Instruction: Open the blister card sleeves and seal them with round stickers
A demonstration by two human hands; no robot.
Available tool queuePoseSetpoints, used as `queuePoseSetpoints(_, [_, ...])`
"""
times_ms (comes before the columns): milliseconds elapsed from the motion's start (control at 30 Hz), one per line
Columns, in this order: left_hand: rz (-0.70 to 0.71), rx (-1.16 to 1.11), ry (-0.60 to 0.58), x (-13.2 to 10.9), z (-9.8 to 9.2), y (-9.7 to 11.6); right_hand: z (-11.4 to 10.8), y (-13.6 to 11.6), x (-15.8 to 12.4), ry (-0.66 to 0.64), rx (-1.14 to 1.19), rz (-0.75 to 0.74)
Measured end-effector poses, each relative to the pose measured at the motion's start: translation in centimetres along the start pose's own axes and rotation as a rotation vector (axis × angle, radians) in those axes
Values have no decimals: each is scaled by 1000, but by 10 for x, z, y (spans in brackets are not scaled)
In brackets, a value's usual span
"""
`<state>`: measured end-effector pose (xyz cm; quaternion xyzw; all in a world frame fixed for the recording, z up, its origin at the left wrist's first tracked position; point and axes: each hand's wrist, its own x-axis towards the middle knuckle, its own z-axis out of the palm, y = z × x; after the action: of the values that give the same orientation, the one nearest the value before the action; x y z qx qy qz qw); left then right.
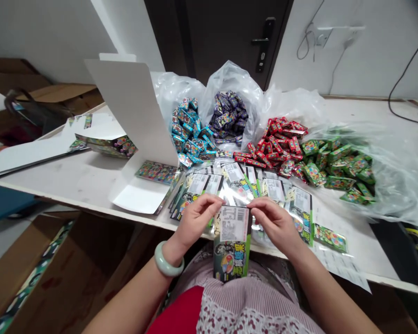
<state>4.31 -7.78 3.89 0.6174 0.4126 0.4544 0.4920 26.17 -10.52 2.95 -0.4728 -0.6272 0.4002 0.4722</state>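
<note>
The **printed foil packet** (231,243) hangs upright just above the person's lap, over a striped, floral-patterned apron (244,301), its barcode label facing up toward the camera. The **left hand** (195,220), with a pale jade bangle (169,260) on the wrist, is nearly closed, its fingers pinching the packet's top left corner. The **right hand** (275,225) is curled the same way on the top right corner. Pinching both corners at one height, as here, seems the sound way to keep thin, glossy film level and free of creases.

Just beyond the packet, more printed packets (301,215) lie fanned and overlapping on a white table (73,185). To its left, a white folded card (132,111) stands on the table, and a small strip of sweets (330,238) lies to its right. Farther out, beyond the packet, heaps of small boxes sit in a row: blue (188,130), purple (228,118), red (275,146) and green (337,167), with clear plastic bags (235,88) bunched around them. A dark door (223,32) stands farthest off.
</note>
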Motion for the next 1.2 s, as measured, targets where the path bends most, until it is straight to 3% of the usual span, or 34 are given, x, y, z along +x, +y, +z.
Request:
queuePoseSetpoints(100, [-32, -84, -61, 8, -1, 9, -7, -11, 7, -17, 44, 40])
queuePoseSetpoints(200, [-95, -188, -50, 11, -1, 14, -10, -15, 13, -49, 188, 127])
queuePoseSetpoints(300, [-102, -155, -57, 9, -2, 15, -12, -18, 13, -87, 43, 26])
queuePoseSetpoints(467, [35, 40, -96, 4, -3, 18, -13, -30, 10, -180, -163, -116])
queuePoseSetpoints(600, [-62, -83, -81, 10, 2, 24, -8, -34, 17, -150, -111, 46])
queuePoseSetpoints(733, [-149, -104, -76, 16, 6, 25, -4, -35, 26, -212, -66, 165])
queuePoseSetpoints(867, [-21, -102, -123, 13, 0, 20, -4, -41, 26, -272, -134, 94])
queuePoseSetpoints(1033, [131, -25, -251, 4, -15, 13, -6, -35, 12, -298, -212, -159])
queuePoseSetpoints(1100, [131, -25, -259, 3, -18, 13, -6, -28, 6, -288, -236, -206])
queuePoseSetpoints(1200, [8, -93, -236, 9, -17, 16, -3, -19, -2, -225, -240, -222])
